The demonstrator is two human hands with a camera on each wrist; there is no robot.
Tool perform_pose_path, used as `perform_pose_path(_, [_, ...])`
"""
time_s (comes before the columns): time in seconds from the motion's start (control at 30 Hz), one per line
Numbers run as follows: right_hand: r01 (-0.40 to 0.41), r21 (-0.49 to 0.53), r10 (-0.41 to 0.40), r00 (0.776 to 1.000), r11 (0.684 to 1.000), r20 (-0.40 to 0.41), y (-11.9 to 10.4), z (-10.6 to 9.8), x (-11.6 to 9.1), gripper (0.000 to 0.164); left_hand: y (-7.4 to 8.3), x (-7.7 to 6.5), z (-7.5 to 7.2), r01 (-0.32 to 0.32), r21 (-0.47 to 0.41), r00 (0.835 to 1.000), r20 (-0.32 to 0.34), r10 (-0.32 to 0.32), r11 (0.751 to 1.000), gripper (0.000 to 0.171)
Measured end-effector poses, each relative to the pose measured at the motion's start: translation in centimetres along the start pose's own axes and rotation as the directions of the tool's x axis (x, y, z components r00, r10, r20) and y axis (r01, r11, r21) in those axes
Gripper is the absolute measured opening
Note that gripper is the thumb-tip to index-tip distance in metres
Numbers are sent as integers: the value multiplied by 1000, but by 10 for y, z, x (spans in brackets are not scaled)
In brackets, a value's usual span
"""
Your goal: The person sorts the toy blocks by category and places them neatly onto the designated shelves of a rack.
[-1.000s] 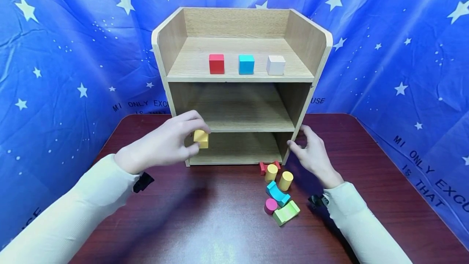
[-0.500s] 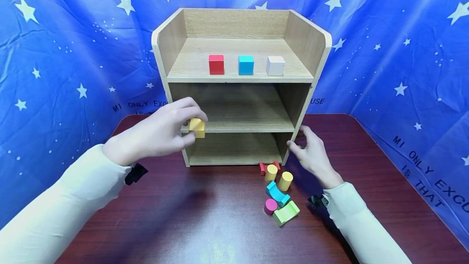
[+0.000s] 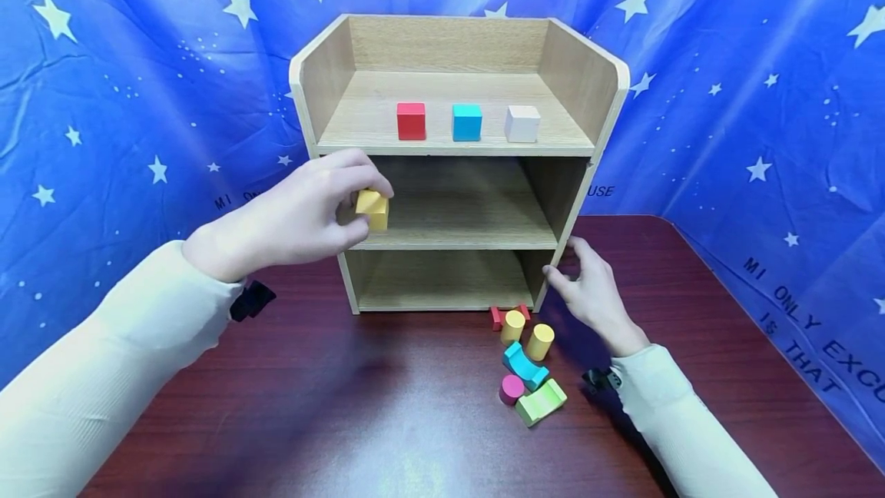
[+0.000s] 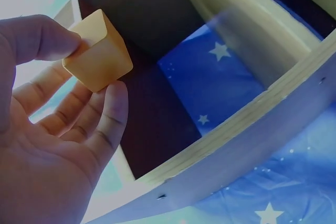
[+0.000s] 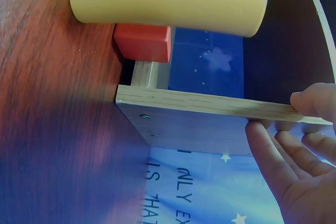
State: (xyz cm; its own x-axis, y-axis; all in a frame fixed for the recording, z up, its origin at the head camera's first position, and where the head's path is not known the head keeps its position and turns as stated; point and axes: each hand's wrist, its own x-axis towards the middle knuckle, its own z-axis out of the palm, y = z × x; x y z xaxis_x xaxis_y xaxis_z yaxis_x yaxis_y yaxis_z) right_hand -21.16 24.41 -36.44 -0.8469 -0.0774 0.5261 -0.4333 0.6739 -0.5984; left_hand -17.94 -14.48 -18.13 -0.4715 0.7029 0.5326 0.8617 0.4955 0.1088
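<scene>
My left hand [image 3: 304,210] pinches a yellow cube [image 3: 374,214] between thumb and fingertips. It holds the cube in front of the left part of the middle shelf of a small wooden shelf unit [image 3: 449,151]. In the left wrist view the cube [image 4: 100,59] shows smooth faces and rounded edges. At the unit's lower right, my right hand [image 3: 598,302] grips the front edge of the side panel. The right wrist view has the thumb on the panel's inner side and the fingers [image 5: 268,153] against its outer side.
A red cube [image 3: 411,122], a blue cube [image 3: 466,124] and a white cube [image 3: 522,124] stand in a row on the top shelf. By the unit's front right lie a red block [image 3: 495,318], yellow cylinders [image 3: 540,343], a blue arch [image 3: 524,366], a magenta cylinder [image 3: 511,389] and a green block [image 3: 541,403].
My left hand has risen with the yellow cube, from the front of the bottom shelf to the front of the middle one. The right hand has stayed on the side panel.
</scene>
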Motion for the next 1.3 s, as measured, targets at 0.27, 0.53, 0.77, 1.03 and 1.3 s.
perform_pose_path(0.27, [1,-6,-1,1000,1000,-3,0,1,0,38,2,12,-14,8,26,1000,-14,-7,1000,30])
perform_pose_path(0.53, [-4,2,4,1000,1000,-1,0,0,0,36,-2,19,-23,0,45,999,-43,2,999,29])
perform_pose_path(0.77, [-9,11,9,1000,1000,7,0,0,0,37,-2,27,-31,26,49,999,-46,-24,998,28])
perform_pose_path(1.03, [-4,6,4,1000,1000,7,-1,0,0,40,-6,35,-38,102,95,994,-35,-99,990,30])
perform_pose_path(1.3, [-7,-6,7,1000,1000,5,0,0,0,40,-7,41,-41,153,144,988,-21,-152,978,34])
